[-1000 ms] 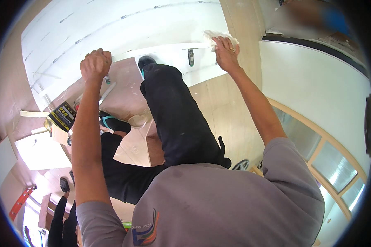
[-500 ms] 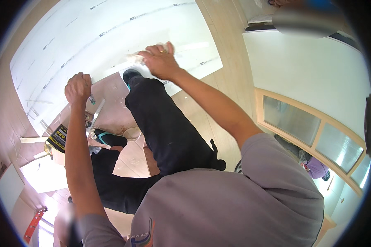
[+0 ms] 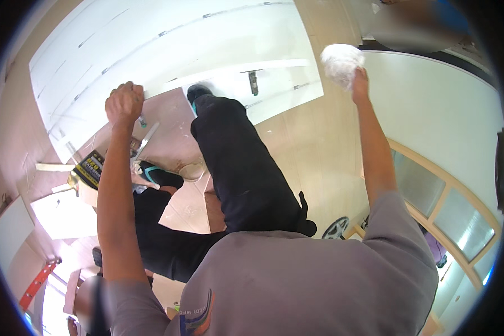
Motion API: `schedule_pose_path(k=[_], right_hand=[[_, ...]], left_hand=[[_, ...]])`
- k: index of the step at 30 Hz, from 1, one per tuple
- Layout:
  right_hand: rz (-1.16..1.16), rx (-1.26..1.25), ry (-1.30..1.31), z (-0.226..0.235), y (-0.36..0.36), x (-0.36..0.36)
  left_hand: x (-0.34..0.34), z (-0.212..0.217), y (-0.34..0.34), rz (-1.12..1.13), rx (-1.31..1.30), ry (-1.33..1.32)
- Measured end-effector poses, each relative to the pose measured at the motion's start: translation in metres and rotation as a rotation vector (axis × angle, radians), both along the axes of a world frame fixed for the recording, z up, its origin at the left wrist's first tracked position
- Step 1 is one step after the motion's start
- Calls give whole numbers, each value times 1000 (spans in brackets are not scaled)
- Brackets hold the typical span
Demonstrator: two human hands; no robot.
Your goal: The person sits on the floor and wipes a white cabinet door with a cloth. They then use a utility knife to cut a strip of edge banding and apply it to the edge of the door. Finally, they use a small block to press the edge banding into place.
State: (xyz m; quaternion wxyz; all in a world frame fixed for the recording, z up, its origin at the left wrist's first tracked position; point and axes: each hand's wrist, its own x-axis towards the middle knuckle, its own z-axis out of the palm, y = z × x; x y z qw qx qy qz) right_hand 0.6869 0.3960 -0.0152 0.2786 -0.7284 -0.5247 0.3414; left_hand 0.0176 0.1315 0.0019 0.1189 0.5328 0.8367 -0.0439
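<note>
My right hand (image 3: 360, 84) clutches white rag (image 3: 340, 59), away from white sheet (image 3: 151, 56); left hand (image 3: 123, 103) curled beside white strip (image 3: 280, 64) — grip unclear. Strip already along sheet — what remains, can't tell.

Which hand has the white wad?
The right hand, out to the right of the white panel, holds the white wad; the left hand is at the panel's near edge, no wad showing.

A big white board (image 3: 179, 45) is laid on the tan floor (image 3: 297, 151). A small dark tool (image 3: 253, 83) and one shoe (image 3: 199, 91) are set on the board. A white sheet (image 3: 64, 215) and a pale strip (image 3: 55, 167) are laid on the floor too
</note>
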Motion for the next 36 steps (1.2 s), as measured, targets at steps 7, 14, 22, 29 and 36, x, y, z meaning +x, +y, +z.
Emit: schedule_pose_path(k=[7, 14, 22, 29, 36], right_hand=[[132, -466, 529, 87, -146, -69], [397, -502, 876, 197, -233, -200], [1527, -542, 83, 274, -278, -278], [1016, -91, 59, 212, -218, -300], [1259, 220, -120, 82, -141, -391]], left_hand=[[-7, 9, 9, 50, -97, -81], [-24, 12, -8, -28, 57, -431], [-18, 14, -20, -305, 31, -253], [-19, 19, -27, -230, -10, -323], [-17, 22, -21, -203, -85, -318]])
